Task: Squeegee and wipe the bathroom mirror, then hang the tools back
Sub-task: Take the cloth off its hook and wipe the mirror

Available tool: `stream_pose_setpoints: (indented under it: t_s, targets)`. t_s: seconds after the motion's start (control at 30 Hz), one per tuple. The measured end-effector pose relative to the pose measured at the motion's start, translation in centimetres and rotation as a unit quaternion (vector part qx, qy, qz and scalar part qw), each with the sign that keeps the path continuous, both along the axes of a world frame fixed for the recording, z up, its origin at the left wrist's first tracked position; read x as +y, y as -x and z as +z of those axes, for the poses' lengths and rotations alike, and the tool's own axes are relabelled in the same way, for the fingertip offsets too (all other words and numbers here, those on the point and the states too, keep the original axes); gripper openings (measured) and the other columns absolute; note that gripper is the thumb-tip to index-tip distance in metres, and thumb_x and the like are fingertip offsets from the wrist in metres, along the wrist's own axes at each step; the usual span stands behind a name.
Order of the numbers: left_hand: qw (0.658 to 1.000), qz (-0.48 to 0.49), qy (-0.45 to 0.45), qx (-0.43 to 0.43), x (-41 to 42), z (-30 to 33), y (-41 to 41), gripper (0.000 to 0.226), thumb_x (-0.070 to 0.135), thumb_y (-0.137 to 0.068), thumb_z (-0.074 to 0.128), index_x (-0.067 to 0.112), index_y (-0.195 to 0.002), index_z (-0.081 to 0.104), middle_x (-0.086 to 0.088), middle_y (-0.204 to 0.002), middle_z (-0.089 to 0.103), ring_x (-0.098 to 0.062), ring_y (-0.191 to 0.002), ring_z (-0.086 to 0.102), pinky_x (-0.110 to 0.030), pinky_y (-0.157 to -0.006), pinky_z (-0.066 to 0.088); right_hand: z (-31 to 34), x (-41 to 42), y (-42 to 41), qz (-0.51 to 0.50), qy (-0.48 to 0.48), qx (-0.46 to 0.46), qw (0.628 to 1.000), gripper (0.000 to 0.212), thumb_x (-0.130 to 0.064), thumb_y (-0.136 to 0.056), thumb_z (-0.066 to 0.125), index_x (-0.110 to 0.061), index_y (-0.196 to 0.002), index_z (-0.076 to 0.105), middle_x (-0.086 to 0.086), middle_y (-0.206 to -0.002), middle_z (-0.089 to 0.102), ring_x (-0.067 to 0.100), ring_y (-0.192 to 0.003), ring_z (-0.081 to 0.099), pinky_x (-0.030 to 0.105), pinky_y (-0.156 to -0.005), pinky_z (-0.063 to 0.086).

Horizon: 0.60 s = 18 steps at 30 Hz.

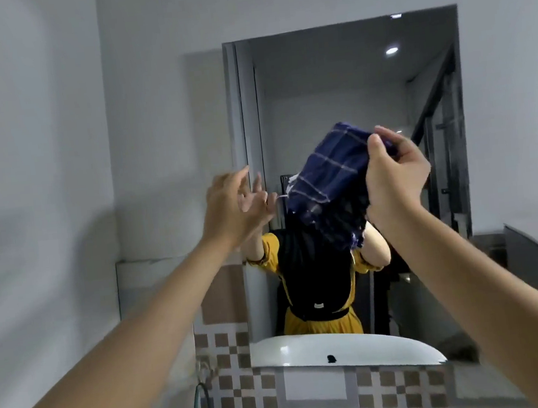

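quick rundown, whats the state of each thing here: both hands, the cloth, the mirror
right hand: shut on the cloth's upper corner
left hand: open, fingers spread, holding nothing, beside the cloth
blue checked cloth: hanging bunched in front of the mirror
mirror: fixed on the wall, uncovered above the cloth

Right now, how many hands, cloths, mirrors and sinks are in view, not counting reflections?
Hands: 2, the left hand open and the right hand pinching the cloth
Blue checked cloth: 1
Mirror: 1
Sinks: 0 directly; a white one shows only as a reflection
Total: 4
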<state>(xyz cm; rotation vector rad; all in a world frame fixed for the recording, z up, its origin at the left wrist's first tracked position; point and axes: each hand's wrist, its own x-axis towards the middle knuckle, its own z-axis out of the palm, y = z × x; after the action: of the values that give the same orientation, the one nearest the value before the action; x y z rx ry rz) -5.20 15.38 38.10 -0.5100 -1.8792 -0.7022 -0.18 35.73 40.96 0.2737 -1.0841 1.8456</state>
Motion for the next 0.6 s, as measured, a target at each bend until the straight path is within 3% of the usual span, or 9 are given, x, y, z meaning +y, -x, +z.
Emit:
stream_pose_setpoints:
  t_s: [0.1, 0.2, 0.33, 0.4, 0.47, 0.53, 0.6]
  targets:
    - [0.99, 0.082, 0.076, 0.087, -2.5, 1.5, 1.7, 0.071, 0.05, -0.079, 0.053, 0.007, -0.134, 0.04, -0.015, -0.139, 0.042, -0.029, -0.13, 0.036, -0.041, -0.108, 0.03, 5.5, -0.1, 0.1, -0.123, 0.012, 0.08, 0.989, 0.013, -0.016, -0.09, 0.06, -0.022, -0.099, 0.066, -0.012, -0.091, 0.065, 0.0, -0.082, 0.061, 0.013, -0.077, 0.052]
    - [0.986, 0.102, 0.108, 0.074, -4.8, 2.4, 3.1, 0.089, 0.048, -0.073, 0.068, 0.01, -0.142, 0.028, -0.014, -0.152, 0.024, -0.033, -0.136, 0.027, -0.044, -0.11, 0.026, 9.4, -1.0, 1.2, -0.217, -0.053, 0.131, 0.966, 0.014, -0.016, -0.089, 0.059, -0.021, -0.1, 0.065, -0.016, -0.095, 0.065, -0.002, -0.088, 0.062, 0.021, -0.086, 0.052]
    - [0.988, 0.113, 0.099, 0.041, -7.0, 3.3, 4.8, 0.107, 0.071, -0.062, 0.056, 0.016, -0.146, 0.019, -0.009, -0.156, 0.012, -0.036, -0.137, 0.022, -0.049, -0.108, 0.026, 13.5, -2.3, 3.6, -0.286, -0.145, 0.163, 0.933, 0.023, -0.019, -0.09, 0.056, -0.013, -0.112, 0.061, -0.013, -0.093, 0.062, 0.003, -0.086, 0.059, 0.019, -0.084, 0.049]
    - [0.987, 0.119, 0.094, 0.047, -7.6, 3.6, 5.6, 0.109, 0.074, -0.061, 0.055, 0.017, -0.146, 0.017, -0.008, -0.156, 0.011, -0.035, -0.137, 0.022, -0.049, -0.108, 0.027, 14.5, -2.9, 5.1, -0.289, -0.253, 0.129, 0.914, 0.032, -0.021, -0.091, 0.055, -0.009, -0.12, 0.051, -0.009, -0.092, 0.058, 0.007, -0.085, 0.056, 0.013, -0.077, 0.045]
    - [0.986, 0.12, 0.094, 0.061, -7.9, 3.9, 6.2, 0.106, 0.072, -0.065, 0.058, 0.018, -0.146, 0.017, -0.007, -0.156, 0.01, -0.034, -0.137, 0.021, -0.049, -0.108, 0.027, 14.3, -2.8, 7.0, -0.309, -0.412, 0.066, 0.855, 0.044, -0.023, -0.091, 0.055, -0.006, -0.128, 0.04, 0.002, -0.103, 0.059, 0.019, -0.097, 0.057, 0.019, -0.088, 0.042]
    - [0.988, 0.113, 0.087, 0.066, -8.0, 4.2, 6.5, 0.103, 0.073, -0.067, 0.056, 0.019, -0.145, 0.018, -0.005, -0.157, 0.01, -0.033, -0.138, 0.019, -0.05, -0.109, 0.026, 13.7, -2.4, 8.6, -0.393, -0.54, 0.023, 0.744, 0.052, -0.025, -0.091, 0.053, -0.007, -0.136, 0.035, 0.013, -0.134, 0.052, 0.031, -0.126, 0.046, 0.042, -0.113, 0.023]
    - [0.99, 0.099, 0.076, 0.063, -8.0, 4.3, 6.7, 0.102, 0.079, -0.067, 0.047, 0.02, -0.145, 0.017, -0.003, -0.157, 0.01, -0.031, -0.139, 0.017, -0.051, -0.108, 0.027, 13.6, -1.7, 9.2, -0.499, -0.59, 0.001, 0.635, 0.053, -0.032, -0.094, 0.046, -0.013, -0.142, 0.035, 0.007, -0.151, 0.036, 0.028, -0.141, 0.026, 0.051, -0.115, 0.002]
